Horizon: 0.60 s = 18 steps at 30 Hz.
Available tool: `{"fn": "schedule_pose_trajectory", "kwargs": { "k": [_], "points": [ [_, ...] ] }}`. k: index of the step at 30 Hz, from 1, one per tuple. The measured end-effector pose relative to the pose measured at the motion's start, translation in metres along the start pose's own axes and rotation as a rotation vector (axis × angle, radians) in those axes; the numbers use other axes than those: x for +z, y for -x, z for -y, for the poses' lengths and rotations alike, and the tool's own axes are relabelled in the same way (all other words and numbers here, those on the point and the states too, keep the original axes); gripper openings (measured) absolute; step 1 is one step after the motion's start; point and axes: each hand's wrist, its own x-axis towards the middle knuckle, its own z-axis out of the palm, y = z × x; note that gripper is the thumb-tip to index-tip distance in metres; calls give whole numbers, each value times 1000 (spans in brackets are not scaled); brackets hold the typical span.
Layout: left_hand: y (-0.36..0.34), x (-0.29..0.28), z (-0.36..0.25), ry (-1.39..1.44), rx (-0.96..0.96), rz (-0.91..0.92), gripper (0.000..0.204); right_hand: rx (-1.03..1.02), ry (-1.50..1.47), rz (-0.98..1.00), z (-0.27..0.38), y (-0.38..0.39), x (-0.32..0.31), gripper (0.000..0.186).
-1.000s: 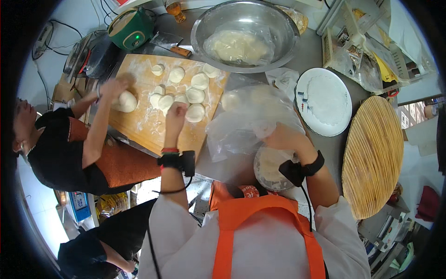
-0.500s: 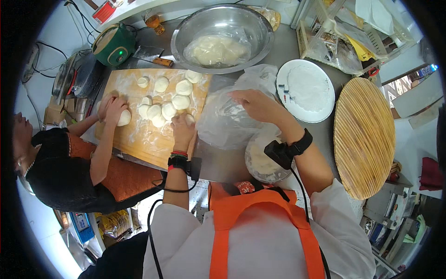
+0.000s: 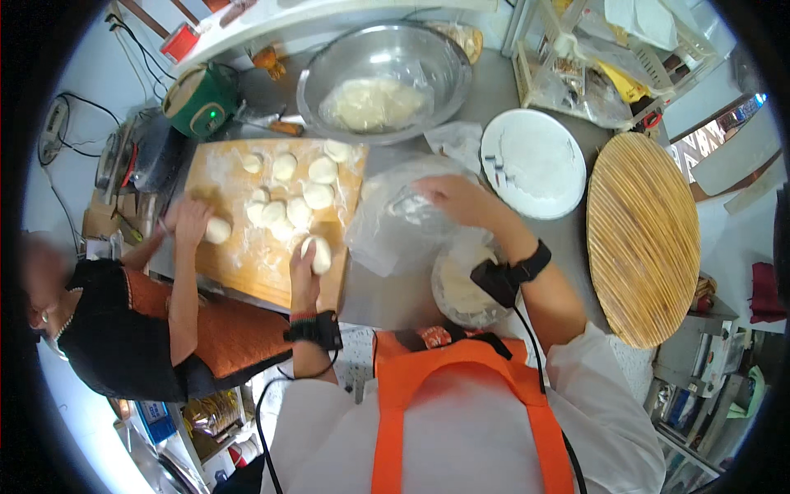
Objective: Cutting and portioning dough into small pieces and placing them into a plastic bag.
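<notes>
My left hand is closed around a round ball of white dough, just above the near right part of the floured wooden board. Several more dough rounds lie on the board, some touching each other. My right hand is over a clear plastic bag spread on the metal table, its fingertips closed on the crumpled film. Beside the right wrist stands a bowl of pale flour or dough, partly hidden by the forearm. On the left, a co-worker's hands press another dough round.
A large steel basin with bagged dough stands at the back. Right of the bag are a white plate of flour and a round ribbed wooden lid. A green cooker and a wooden-handled tool sit behind the board.
My left hand has lifted a dough round off the board and turned, bringing it nearer to me. My right hand has shifted slightly down over the bag. The view has moved a little.
</notes>
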Motion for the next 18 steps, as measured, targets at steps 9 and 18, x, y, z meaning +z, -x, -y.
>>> {"fn": "schedule_pose_trajectory", "kwargs": {
  "k": [9, 18],
  "points": [
    [77, 117, -11, 39, -437, 710, 33, 143, -79, -30, 6, 23, 8, 29],
    [-72, 127, 141, -551, 277, 429, 31, 133, -58, -99, 7, 40, -2, 29]
  ]
}}
